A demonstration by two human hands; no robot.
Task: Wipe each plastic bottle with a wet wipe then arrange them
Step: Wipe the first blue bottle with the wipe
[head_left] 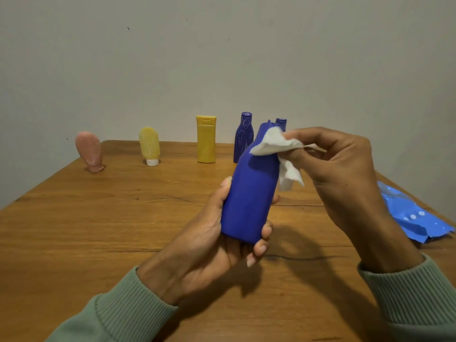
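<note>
My left hand (209,250) grips the lower part of a blue plastic bottle (249,193), held tilted above the table. My right hand (345,169) pinches a white wet wipe (274,144) and presses it against the bottle's shoulder near the neck. Along the back of the table stand a pink tube (89,151), a pale yellow tube (149,146) on its white cap, a yellow bottle (206,139) and a dark blue bottle (243,137). Another dark blue bottle (281,123) is mostly hidden behind the held one.
The wooden table (123,218) reaches to a plain wall behind. A blue wet-wipe pack (414,215) lies near the right edge. Green sleeves cover both forearms.
</note>
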